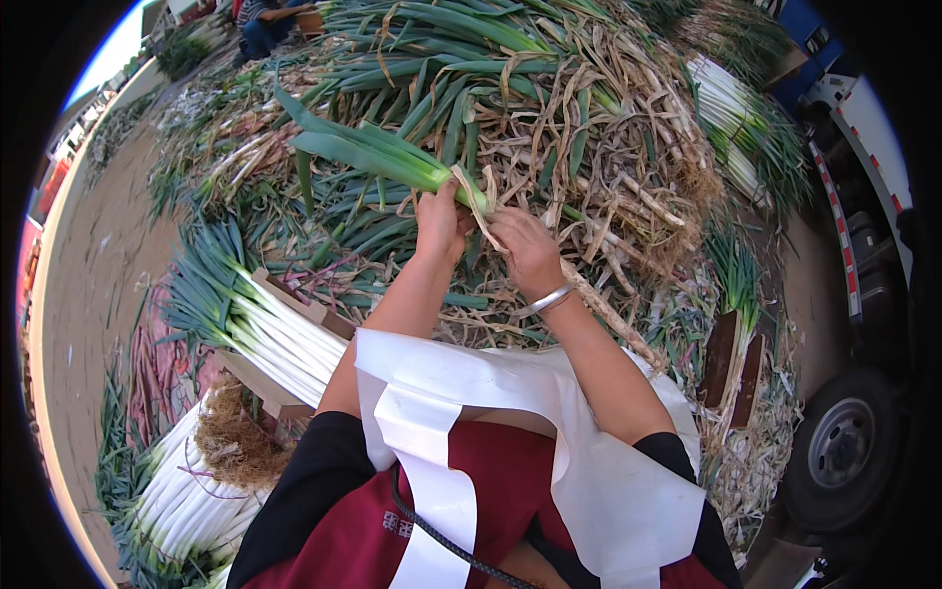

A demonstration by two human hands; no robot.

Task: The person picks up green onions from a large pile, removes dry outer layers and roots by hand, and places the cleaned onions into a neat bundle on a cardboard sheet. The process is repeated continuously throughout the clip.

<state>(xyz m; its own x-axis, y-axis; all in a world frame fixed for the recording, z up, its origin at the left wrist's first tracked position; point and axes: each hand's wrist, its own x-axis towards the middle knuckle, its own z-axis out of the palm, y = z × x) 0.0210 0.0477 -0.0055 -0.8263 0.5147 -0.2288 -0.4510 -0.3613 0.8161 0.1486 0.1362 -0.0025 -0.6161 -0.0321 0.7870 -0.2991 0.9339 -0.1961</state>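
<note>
My left hand [443, 224] grips a large green onion [419, 168] just below its fanned green leaves, which point up and to the left. My right hand [524, 247], with a silver bracelet [550, 298] at the wrist, closes around the stalk where a dry, yellowed outer leaf [475, 202] hangs loose. The unpeeled lower stalk [607, 308] runs on beneath my right forearm, its soil-coloured skin still on. Just beyond both hands rises a heap of untrimmed green onions [441, 81] with withered leaves and roots.
To the left, peeled white green onions [283, 324] lie across a wooden cradle [254, 375], above a tied bundle [188, 478]. On the right are another bundle [728, 118], a wooden holder [717, 361] with a few stalks, and a truck wheel [839, 442]. A person [265, 26] sits far left.
</note>
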